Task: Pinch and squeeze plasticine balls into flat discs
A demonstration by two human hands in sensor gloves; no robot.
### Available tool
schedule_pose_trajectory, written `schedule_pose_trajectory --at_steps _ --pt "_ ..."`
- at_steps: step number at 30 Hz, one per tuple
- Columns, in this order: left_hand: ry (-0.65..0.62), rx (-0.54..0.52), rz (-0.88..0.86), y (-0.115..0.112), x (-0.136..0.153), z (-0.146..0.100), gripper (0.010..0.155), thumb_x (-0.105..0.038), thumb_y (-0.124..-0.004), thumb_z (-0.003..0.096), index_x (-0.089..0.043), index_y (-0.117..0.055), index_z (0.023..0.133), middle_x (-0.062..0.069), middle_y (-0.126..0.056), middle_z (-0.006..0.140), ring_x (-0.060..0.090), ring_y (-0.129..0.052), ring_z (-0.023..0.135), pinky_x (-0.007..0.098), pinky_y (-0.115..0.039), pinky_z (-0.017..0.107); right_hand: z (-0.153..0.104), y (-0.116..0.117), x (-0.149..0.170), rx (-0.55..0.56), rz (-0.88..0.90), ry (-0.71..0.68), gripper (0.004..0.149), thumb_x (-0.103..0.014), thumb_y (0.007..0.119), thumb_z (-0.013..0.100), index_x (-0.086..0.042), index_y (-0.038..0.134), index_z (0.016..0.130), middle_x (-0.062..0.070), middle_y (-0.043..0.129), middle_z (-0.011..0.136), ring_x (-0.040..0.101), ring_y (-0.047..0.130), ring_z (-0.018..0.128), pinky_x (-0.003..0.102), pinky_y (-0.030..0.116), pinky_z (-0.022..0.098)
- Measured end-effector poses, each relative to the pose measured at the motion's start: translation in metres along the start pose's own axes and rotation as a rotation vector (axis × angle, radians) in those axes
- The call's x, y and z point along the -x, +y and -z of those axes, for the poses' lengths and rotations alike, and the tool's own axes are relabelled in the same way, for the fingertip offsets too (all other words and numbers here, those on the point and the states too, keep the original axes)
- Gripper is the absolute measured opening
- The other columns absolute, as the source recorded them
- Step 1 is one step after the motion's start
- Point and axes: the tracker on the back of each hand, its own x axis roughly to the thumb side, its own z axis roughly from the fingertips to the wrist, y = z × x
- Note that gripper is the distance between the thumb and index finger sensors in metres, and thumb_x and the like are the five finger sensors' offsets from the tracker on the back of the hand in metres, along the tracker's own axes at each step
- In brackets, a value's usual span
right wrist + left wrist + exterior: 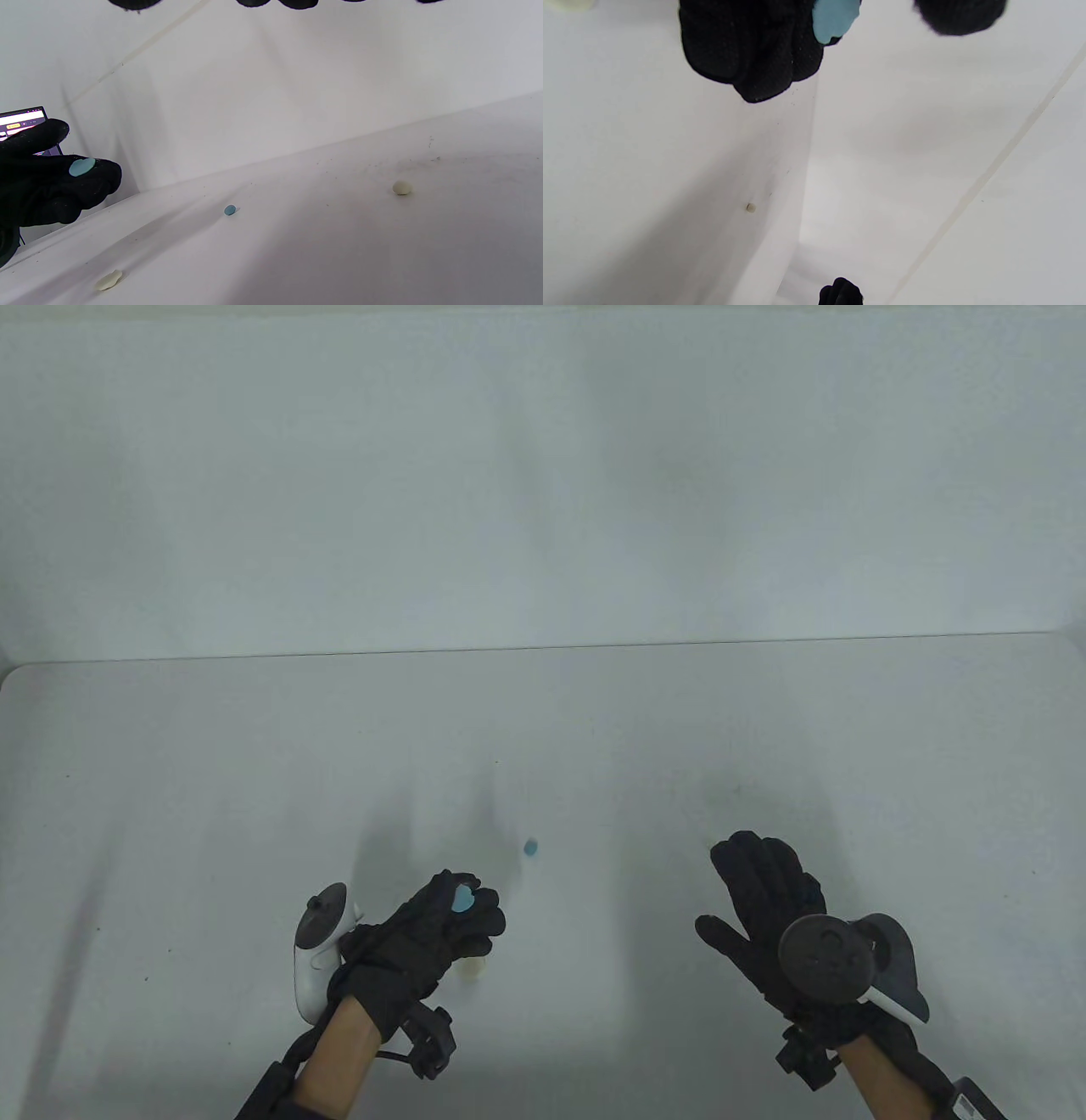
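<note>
Plasticine disc [463, 898], blue and flattened, lies on the left hand [437, 933], curled fingers cradling it, apparently for further squeezing. Right of it, the right hand [768, 903] hovers unclenched, holding nothing.

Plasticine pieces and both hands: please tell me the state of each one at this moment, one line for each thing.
Light blue piece: flattened, lying on the fingers of the left hand.
Small blue piece: on the table, apart from both hands.
Cream ball: round, not yet squeezed.
Cream disc: flattened, lying on the table.
Left hand: fingers curled, carrying the light blue piece.
Right hand: open, holding nothing.
</note>
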Motion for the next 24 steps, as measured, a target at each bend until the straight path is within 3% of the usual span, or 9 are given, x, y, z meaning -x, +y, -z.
schedule_pose_trajectory --at_steps 3,6,10,14,19,21,24 --pt "0.015 -0.049 0.056 0.002 -0.002 0.000 0.059 -0.033 -0.059 0.0605 0.001 -0.047 0.108 0.023 -0.067 0.103 0.039 -0.084 0.089 0.046 -0.073 0.069 -0.001 -0.001 -0.001 0.011 -0.002 -0.003 0.075 -0.060 0.050 0.059 -0.014 0.033 0.116 0.018 0.033 0.122 0.055 0.038 0.108 0.075 0.047 0.068" --pt "-0.009 -0.096 0.131 0.004 -0.006 0.000 0.049 -0.028 -0.063 0.0579 -0.006 -0.065 0.102 0.017 -0.081 0.095 0.034 -0.095 0.081 0.044 -0.080 0.064 -0.001 -0.002 -0.001 0.012 0.000 -0.005 0.075 -0.060 0.050 0.059 -0.014 0.033 0.116 0.018 0.033 0.122 0.055 0.038 0.108 0.075 0.047 0.068" --pt "-0.008 -0.104 0.183 0.004 -0.009 -0.002 0.048 -0.031 -0.069 0.0552 -0.012 -0.076 0.099 0.017 -0.083 0.097 0.038 -0.094 0.082 0.048 -0.079 0.063 -0.001 -0.002 -0.001 0.017 0.001 -0.014 0.075 -0.060 0.050 0.059 -0.014 0.033 0.116 0.018 0.033 0.122 0.055 0.038 0.108 0.075 0.047 0.068" --pt "0.015 -0.057 0.221 0.000 -0.011 0.000 0.048 -0.032 -0.071 0.0550 -0.012 -0.080 0.098 0.022 -0.069 0.104 0.043 -0.084 0.088 0.054 -0.073 0.065 -0.001 -0.002 -0.002 0.019 0.000 -0.020 0.075 -0.060 0.050 0.059 -0.014 0.033 0.116 0.018 0.033 0.122 0.055 0.038 0.108 0.075 0.047 0.068" --pt "0.022 -0.121 0.424 -0.008 -0.022 0.002 0.049 -0.027 -0.074 0.0537 -0.007 -0.080 0.097 0.010 -0.088 0.083 0.029 -0.101 0.068 0.046 -0.083 0.058 -0.002 -0.002 -0.002 0.017 0.006 -0.021 0.075 -0.060 0.050 0.059 -0.014 0.033 0.116 0.018 0.033 0.122 0.055 0.039 0.108 0.075 0.047 0.068" --pt "0.031 -0.124 0.480 -0.011 -0.025 0.004 0.059 -0.028 -0.078 0.0517 0.000 -0.068 0.103 0.007 -0.094 0.077 0.025 -0.106 0.062 0.043 -0.087 0.055 -0.002 -0.002 -0.002 0.016 0.010 -0.024 0.075 -0.060 0.050 0.059 -0.014 0.033 0.116 0.018 0.033 0.122 0.055 0.039 0.108 0.075 0.047 0.068" --pt "0.040 -0.151 0.516 -0.015 -0.029 0.006 0.056 -0.031 -0.082 0.0493 0.000 -0.075 0.096 0.005 -0.097 0.073 0.021 -0.110 0.057 0.039 -0.091 0.052 -0.002 -0.002 -0.002 0.012 0.014 -0.028 0.075 -0.060 0.051 0.059 -0.014 0.033 0.116 0.018 0.033 0.122 0.055 0.038 0.108 0.075 0.047 0.068"
